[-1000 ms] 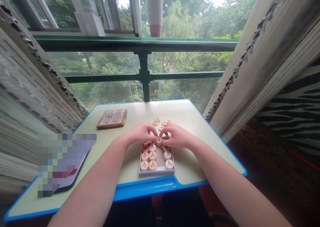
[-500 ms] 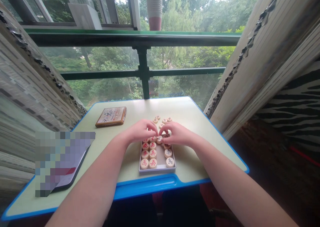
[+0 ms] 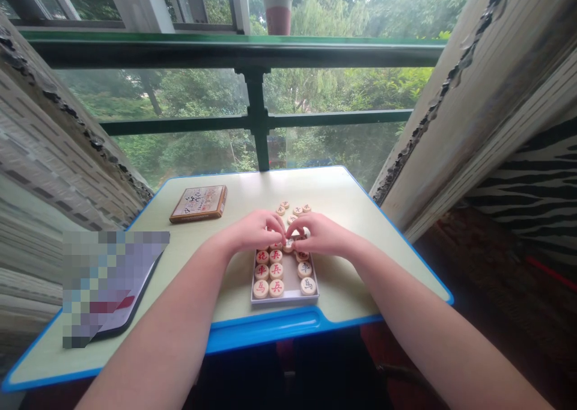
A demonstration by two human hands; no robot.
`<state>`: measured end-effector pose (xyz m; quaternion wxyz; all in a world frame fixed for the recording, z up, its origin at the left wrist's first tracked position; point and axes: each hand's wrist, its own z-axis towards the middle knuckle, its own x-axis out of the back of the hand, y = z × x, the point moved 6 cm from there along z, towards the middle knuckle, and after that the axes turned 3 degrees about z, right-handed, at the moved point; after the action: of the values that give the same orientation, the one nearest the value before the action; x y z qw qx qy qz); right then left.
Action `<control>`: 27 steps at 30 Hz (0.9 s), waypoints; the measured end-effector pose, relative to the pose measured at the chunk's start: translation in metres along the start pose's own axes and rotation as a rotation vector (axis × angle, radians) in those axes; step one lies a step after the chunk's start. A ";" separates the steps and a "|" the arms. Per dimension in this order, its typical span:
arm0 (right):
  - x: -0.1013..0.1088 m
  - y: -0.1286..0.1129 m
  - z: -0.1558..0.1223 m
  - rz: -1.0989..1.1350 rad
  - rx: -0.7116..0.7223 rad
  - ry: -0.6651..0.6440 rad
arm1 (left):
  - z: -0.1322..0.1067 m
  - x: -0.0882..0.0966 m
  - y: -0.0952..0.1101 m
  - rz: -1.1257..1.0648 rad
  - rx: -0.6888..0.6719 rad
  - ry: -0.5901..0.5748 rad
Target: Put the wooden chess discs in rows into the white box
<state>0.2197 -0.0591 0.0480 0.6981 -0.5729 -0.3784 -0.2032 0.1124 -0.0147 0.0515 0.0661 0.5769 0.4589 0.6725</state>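
My left hand (image 3: 255, 231) and my right hand (image 3: 322, 236) curve down side by side, fingertips almost meeting over the far end of a white tray (image 3: 292, 285). Round wooden Chinese chess pieces (image 3: 276, 271) with red and dark characters stand in rows in the tray. One piece (image 3: 288, 246) lies right under my fingertips, and my fingers hide the tray's far rim. Several loose pieces (image 3: 297, 210) lie on the desk just beyond my hands. I cannot tell whether either hand grips a piece.
The pale green desk (image 3: 351, 217) has a blue rim. A flat brown box (image 3: 198, 204) lies at its far left, and a pixelated dark folder (image 3: 112, 287) at its near left. Beyond the desk stand a green window railing (image 3: 252, 52) and trees; blinds flank both sides.
The whole scene has shifted upward in view as my head tilts slightly. My hands stay over the tray's far end, and no piece has visibly moved.
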 end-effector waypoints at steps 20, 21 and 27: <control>-0.001 -0.003 0.000 0.045 0.006 -0.037 | 0.001 0.002 -0.005 0.014 0.011 0.002; -0.002 -0.003 0.000 0.043 0.004 -0.039 | 0.001 0.002 -0.005 0.012 0.010 0.001; 0.000 -0.003 0.000 0.047 -0.002 -0.022 | 0.001 0.004 -0.007 -0.010 0.011 0.025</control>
<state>0.2174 -0.0601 0.0496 0.6980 -0.5845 -0.3721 -0.1808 0.1087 -0.0075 0.0496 0.0606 0.5663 0.4662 0.6770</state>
